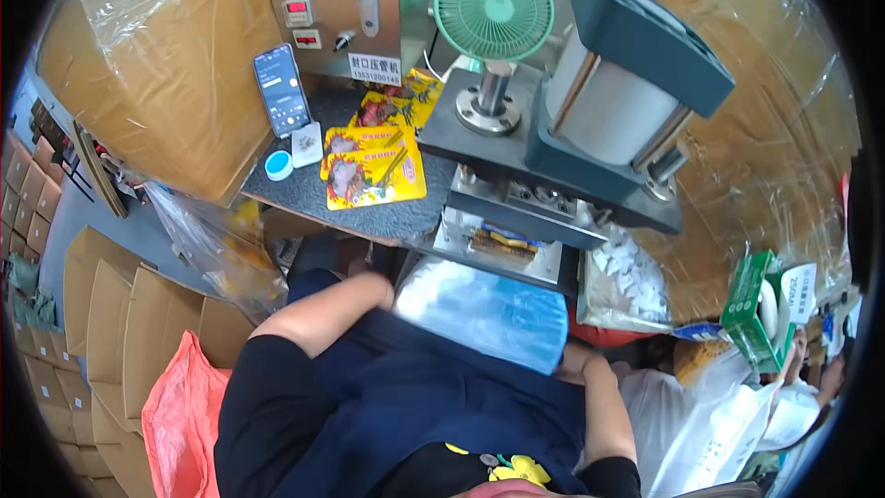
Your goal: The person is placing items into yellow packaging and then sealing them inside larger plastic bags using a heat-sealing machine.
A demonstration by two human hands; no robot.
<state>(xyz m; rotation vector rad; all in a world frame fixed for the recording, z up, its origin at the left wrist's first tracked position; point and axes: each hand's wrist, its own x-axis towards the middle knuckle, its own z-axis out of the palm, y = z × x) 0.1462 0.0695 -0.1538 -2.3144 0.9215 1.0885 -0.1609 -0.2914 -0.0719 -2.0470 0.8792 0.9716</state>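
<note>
A translucent blue-and-white plastic bundle or tub (484, 312) lies in front of my body, just below the metal press (516, 194). My left hand (376, 290) is at its left side, blurred, with the fingers hidden. At the right edge is my right hand (577, 360), against or beside the plastic. Its fingers are mostly out of sight, so I cannot tell its grip. Under the press head sits a small brown, yellow and blue piece (505, 242). Yellow printed pouches (373, 175) lie flat on the dark worktop (387, 221), left of the press.
A phone (282, 90) leans upright near a round blue-lidded tub (278, 164). Behind stand a control box (336, 14) and a green fan (494, 7). Cartons (157, 323) and a red bag (184, 415) are at left; a green box (751, 309) and another person's arm (830, 378) at right.
</note>
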